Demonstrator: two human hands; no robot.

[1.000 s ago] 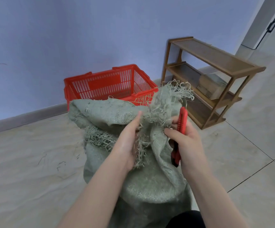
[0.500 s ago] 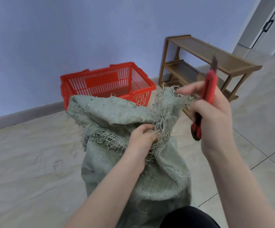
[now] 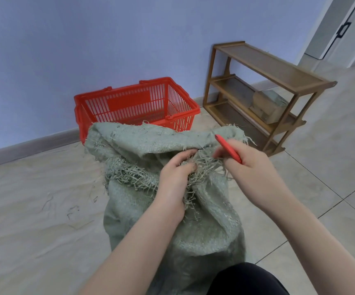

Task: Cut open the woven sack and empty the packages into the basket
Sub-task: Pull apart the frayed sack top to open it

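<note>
Now, your left hand: grips the frayed mouth of the sack.
Your right hand: grips the red knife.

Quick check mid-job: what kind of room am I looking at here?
Probably a plain indoor room, perhaps a home entryway or storeroom: a tiled floor, a bare painted wall with a skirting board, and a low wooden shelf rack holding a cardboard box near a door.

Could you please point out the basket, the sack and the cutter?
basket [image 3: 127,102], head view, far wall's solid panel.
sack [image 3: 204,231], head view, lower bulging body.
cutter [image 3: 227,147], head view, red handle.
</note>
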